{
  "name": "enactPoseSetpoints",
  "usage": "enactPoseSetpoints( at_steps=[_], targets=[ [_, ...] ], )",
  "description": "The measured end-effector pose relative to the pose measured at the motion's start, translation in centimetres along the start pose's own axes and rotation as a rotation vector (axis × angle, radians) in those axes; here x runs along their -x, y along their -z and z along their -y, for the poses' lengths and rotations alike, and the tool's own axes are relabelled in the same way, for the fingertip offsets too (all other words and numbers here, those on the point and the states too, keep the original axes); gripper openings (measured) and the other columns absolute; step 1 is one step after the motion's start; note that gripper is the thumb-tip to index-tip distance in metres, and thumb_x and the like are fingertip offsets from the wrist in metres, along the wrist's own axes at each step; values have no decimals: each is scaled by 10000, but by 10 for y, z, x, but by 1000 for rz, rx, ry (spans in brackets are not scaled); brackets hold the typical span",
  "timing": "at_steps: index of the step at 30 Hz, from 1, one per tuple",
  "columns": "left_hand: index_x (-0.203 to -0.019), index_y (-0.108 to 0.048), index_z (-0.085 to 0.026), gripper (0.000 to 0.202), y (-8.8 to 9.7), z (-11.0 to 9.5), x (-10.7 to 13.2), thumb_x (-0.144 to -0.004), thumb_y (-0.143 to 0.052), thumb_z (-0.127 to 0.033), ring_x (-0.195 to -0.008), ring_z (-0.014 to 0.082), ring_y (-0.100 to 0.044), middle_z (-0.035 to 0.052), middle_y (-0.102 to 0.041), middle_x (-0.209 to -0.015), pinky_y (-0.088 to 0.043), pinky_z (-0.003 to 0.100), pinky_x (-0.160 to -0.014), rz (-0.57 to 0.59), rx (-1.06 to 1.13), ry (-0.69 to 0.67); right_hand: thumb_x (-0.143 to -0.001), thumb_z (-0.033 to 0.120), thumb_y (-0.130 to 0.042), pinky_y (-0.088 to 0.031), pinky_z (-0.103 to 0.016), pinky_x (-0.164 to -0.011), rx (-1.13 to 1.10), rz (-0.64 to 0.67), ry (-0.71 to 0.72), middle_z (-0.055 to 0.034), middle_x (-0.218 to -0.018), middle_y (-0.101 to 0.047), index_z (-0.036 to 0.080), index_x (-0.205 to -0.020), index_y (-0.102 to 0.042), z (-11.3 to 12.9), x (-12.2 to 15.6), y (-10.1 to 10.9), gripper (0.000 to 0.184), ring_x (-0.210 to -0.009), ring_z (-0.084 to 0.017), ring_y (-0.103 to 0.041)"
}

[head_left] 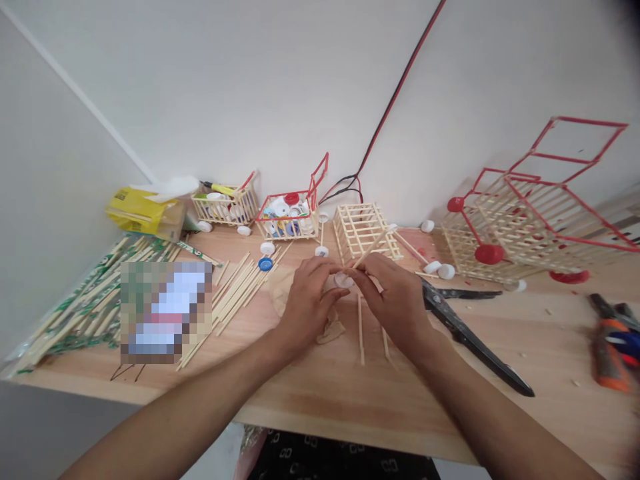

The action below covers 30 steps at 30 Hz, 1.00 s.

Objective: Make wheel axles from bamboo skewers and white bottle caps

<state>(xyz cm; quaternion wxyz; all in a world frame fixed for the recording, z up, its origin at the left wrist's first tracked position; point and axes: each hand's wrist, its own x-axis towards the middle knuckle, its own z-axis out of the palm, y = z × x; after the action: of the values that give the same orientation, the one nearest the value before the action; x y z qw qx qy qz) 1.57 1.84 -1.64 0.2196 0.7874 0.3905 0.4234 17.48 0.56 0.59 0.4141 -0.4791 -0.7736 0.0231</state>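
Note:
My left hand [313, 297] is closed on the edge of a white bottle cap [344, 280] above the middle of the table. My right hand [390, 293] pinches a thin wooden stick [371, 248], which slants up and away to the right. The stick's near end is at the cap; whether they touch is hard to tell. Under my hands lie a crumpled tan scrap [331, 331] and two short sticks, one of them [361, 333] just left of my right wrist. Just beyond my hands stands a plain stick-built crate [361, 227].
Small stick carts [287, 227] holding caps stand along the wall, with a larger red-trimmed cart [520, 220] at right. Black shears [475, 340] lie beside my right forearm, pliers [610, 353] farther right. Loose sticks [240, 293], a blue cap [265, 264] and packaged chopsticks [90, 307] lie left.

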Motion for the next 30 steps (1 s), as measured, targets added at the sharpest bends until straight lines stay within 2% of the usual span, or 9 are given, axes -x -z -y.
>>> enactPoseSetpoints(
  at_steps=[18, 30],
  targets=[
    [-1043, -594, -171, 209, -1, 1, -2, -844, -628, -223, -1071, 201, -508, 58, -602, -1093, -392, 337, -955, -5, -19, -21, -920, 249, -512, -355, -255, -607, 49, -28, 15, 0, -677, -545, 203, -689, -480, -3, 1, -2, 237, -647, -142, -505],
    [-1021, -593, -173, 196, -3, 1, -5, -839, -629, -236, -1050, 212, -524, 68, -606, -1061, -420, 377, -935, -57, -20, -43, -933, 291, -488, -366, -267, -624, 22, -32, -14, -10, -698, -570, 210, -701, -494, -4, 0, -1, 246, -679, -158, -532]
  ],
)
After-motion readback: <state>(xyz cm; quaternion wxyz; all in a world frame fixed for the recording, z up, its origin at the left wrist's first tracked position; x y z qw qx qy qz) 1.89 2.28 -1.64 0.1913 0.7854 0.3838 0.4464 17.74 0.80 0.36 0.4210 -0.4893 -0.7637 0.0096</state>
